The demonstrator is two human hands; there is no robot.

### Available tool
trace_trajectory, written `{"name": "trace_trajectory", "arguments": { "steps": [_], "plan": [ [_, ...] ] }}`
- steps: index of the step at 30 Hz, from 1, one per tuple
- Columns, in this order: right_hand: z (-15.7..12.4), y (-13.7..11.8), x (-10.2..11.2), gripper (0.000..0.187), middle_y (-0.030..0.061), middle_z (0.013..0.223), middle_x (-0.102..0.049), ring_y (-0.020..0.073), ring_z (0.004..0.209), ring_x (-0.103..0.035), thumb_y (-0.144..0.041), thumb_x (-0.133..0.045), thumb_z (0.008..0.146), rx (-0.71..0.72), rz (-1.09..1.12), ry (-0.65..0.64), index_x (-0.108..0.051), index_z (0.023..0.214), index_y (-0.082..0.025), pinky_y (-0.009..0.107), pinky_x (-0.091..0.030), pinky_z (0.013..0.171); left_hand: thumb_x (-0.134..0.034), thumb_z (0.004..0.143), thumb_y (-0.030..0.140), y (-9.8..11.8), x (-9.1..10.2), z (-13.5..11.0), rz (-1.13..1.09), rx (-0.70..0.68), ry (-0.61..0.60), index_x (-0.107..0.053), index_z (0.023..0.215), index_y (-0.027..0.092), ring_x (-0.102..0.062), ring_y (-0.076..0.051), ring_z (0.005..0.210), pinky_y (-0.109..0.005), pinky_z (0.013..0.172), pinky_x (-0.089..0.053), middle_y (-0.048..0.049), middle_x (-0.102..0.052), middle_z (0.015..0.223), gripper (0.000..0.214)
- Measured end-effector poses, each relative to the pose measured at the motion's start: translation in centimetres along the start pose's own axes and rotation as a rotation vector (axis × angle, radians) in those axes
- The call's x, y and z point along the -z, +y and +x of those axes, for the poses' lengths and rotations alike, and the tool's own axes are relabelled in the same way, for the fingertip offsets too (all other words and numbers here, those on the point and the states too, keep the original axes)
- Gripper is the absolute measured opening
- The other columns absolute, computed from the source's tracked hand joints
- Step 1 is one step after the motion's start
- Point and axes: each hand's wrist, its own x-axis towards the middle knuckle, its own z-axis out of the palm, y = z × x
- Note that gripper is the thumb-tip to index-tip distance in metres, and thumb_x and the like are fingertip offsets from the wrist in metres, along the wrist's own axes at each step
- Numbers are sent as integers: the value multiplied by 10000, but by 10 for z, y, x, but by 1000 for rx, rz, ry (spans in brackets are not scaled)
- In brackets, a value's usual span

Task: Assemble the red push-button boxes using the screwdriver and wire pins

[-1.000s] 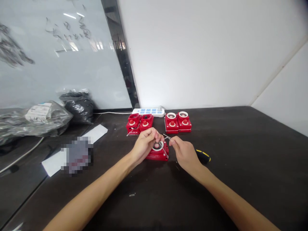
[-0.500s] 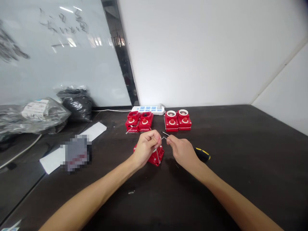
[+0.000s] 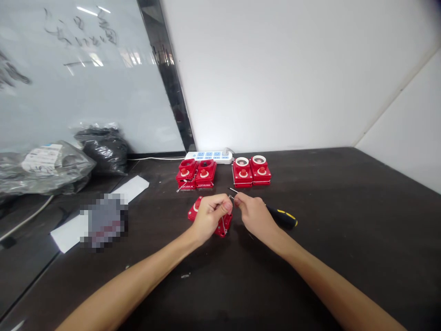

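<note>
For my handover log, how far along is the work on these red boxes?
Done: four red push-button boxes stand in a row, apparently finished. In hand: the left hand holds a fifth red box; the right hand pinches a thin metal rod. Left: unclear; a screwdriver lies untouched.

**A:** Colours on the units?

**B:** Back-row push-button boxes (image 3: 243,177): red housings, white rings (image 3: 241,161), red buttons (image 3: 243,173).

**A:** The one under the hands?

**B:** Red push-button box (image 3: 195,212), same red. Thin silver rod (image 3: 233,190) above it, plain metal.

**A:** Rest?

**B:** Screwdriver (image 3: 284,218): black handle, yellow bands. Power strip (image 3: 208,156): white, blue switches. Worktop (image 3: 327,193): near-black. Black plastic bag (image 3: 101,149). White paper sheet (image 3: 132,188). Wall (image 3: 275,69): white.
</note>
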Motion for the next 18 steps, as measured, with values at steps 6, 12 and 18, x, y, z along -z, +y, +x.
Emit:
{"name": "trace_trajectory", "arguments": {
  "steps": [6, 12, 18],
  "plan": [
    [2, 1, -5, 252, 7, 644, -617, 153, 596, -542, -208, -392, 924, -18, 46, 18, -595, 776, -227, 232, -322, 605, -565, 868, 562, 0, -6, -1, 143, -71, -49, -449, 557, 161, -311, -94, 516, -248, 511, -244, 42, -370, 522, 520],
    [2, -2, -4, 169, 13, 701, -682, 171, 649, -603, -175, -486, 863, -13, -36, -11, -645, 859, -231, 239, -320, 605, -518, 898, 537, -4, -12, 0, 235, -127, -40, -453, 560, 164, -348, -105, 534, -250, 530, -266, 35, -386, 530, 507],
    [-1, -5, -3, 270, 46, 818, -737, 192, 725, -660, -151, -421, 905, 39, -274, -1, -662, 995, -232, 269, -289, 587, -569, 880, 483, 11, -10, 2, 155, -87, -4, -498, 589, 158, -355, -104, 528, -246, 513, -276, 31, -417, 542, 442]
  ]
}}
